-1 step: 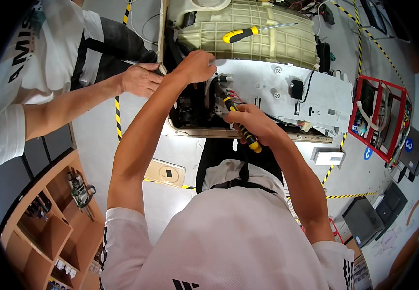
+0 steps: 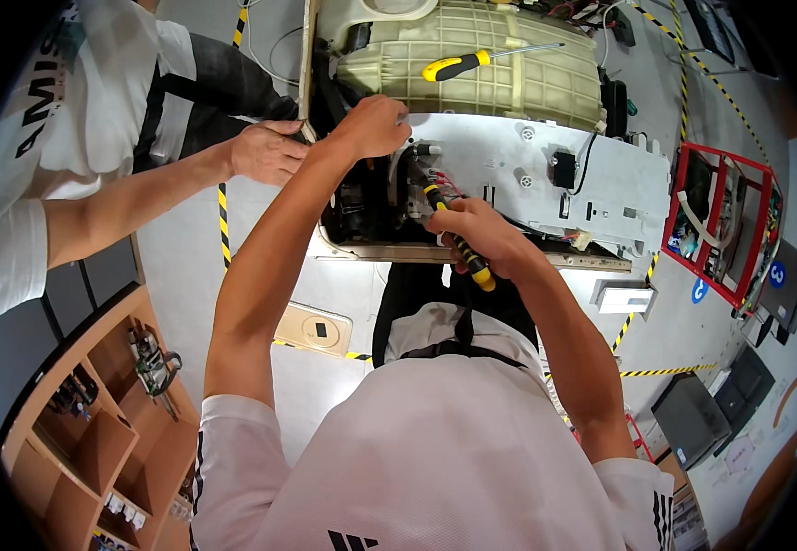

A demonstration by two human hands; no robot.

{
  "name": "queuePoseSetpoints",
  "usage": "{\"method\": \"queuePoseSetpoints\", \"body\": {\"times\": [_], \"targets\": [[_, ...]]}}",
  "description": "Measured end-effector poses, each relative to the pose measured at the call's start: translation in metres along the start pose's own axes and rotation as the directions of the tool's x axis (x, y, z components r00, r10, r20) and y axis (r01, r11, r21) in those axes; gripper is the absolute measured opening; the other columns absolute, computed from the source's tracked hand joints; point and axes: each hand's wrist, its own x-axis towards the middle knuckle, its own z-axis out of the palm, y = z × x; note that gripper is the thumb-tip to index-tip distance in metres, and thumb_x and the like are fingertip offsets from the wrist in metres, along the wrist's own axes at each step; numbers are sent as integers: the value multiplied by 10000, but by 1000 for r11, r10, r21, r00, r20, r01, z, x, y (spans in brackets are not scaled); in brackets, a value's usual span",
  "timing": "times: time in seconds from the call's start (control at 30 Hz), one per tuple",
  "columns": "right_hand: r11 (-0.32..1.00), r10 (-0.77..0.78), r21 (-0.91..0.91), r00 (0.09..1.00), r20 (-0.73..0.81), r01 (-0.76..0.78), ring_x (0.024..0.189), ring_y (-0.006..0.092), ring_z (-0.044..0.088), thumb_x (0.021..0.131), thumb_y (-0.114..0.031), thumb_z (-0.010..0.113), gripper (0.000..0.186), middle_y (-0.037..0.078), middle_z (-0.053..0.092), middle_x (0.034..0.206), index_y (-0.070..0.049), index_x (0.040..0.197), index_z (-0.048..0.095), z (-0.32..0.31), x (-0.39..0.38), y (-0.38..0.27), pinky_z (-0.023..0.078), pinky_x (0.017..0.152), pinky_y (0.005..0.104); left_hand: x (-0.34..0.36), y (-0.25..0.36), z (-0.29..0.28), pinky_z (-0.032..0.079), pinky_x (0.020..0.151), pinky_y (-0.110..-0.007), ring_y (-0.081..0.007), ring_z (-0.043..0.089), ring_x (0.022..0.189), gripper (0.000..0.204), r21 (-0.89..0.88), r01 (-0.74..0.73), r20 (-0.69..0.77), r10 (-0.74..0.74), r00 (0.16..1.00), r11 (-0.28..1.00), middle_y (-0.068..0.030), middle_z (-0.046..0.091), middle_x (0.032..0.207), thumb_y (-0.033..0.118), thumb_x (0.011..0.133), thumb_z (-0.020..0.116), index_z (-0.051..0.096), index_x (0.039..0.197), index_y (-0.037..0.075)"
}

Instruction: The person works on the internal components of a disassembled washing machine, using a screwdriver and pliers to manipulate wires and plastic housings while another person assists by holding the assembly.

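Observation:
My left hand (image 2: 373, 127) is closed, its fingers curled at the upper left corner of a pale metal panel (image 2: 481, 151). In my right hand (image 2: 483, 234) is a pair of pliers (image 2: 437, 197) with yellow and black handles. Their grey jaws point up and left, in among red and white wires (image 2: 445, 181) near the panel's left end; the tips are hard to make out. The panel lies over the near side of an opened appliance. Behind it sits a cream ribbed plastic tub (image 2: 472, 96), with a yellow and black screwdriver (image 2: 458, 67) lying on top.
At the left, another person's hand (image 2: 270, 152) rests against the appliance frame (image 2: 361, 250). A red-framed rack (image 2: 727, 225) of parts stands at the right. Wooden shelves (image 2: 123, 441) are at lower left, and a cream flat panel (image 2: 314, 329) lies on the floor.

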Motion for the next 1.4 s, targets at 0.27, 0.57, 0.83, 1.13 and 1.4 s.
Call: {"method": "queuePoseSetpoints", "body": {"times": [0.27, 0.57, 0.83, 1.13, 1.4], "targets": [[978, 56, 199, 998, 32, -62, 698, 138, 526, 852, -260, 629, 264, 36, 482, 802, -47, 957, 513, 27, -6, 5, 591, 593, 371, 2, 0, 1, 492, 899, -475, -425, 624, 1018, 314, -2, 16, 7, -16, 1000, 1000, -259, 668, 1024, 192, 807, 597, 705, 1018, -15], [955, 2, 296, 997, -83, 22, 873, 173, 565, 894, -536, 640, 641, 104, 567, 1044, -5, 1217, 482, 63, 2, 27, 569, 709, 344, -83, 50, -16, 506, 655, -403, -345, 650, 717, 337, -71, 54, -249, -70, 966, 996, -206, 655, 776, 286, 928, 632, 643, 914, -50], [891, -129, 401, 967, -222, 211, 929, 198, 583, 898, -606, 604, 731, 134, 608, 1022, 47, 1207, 491, 86, 10, 37, 481, 826, 310, -193, 100, -2, 523, 518, -252, -132, 647, 585, 328, -756, 562, 482, -297, 824, 334, -91, 668, 743, 219, 907, 712, 578, 1044, -48], [970, -127, 173, 964, -232, 169, 1000, 253, 623, 768, -700, 677, 985, 222, 625, 1108, 104, 1285, 436, 74, 7, 40, 492, 853, 324, -191, 78, -1, 489, 437, -235, -106, 602, 515, 337, -828, 555, 535, -187, 824, 78, -44, 636, 705, 241, 900, 727, 584, 1049, -25], [964, -129, 189, 953, -275, 185, 994, 268, 628, 750, -710, 687, 1027, 237, 621, 1104, 118, 1297, 422, 84, 9, 38, 495, 850, 336, -191, 66, -6, 465, 421, -238, -92, 576, 530, 295, -835, 539, 525, -131, 841, 114, -29, 590, 675, 223, 918, 701, 581, 1045, -14]]}}
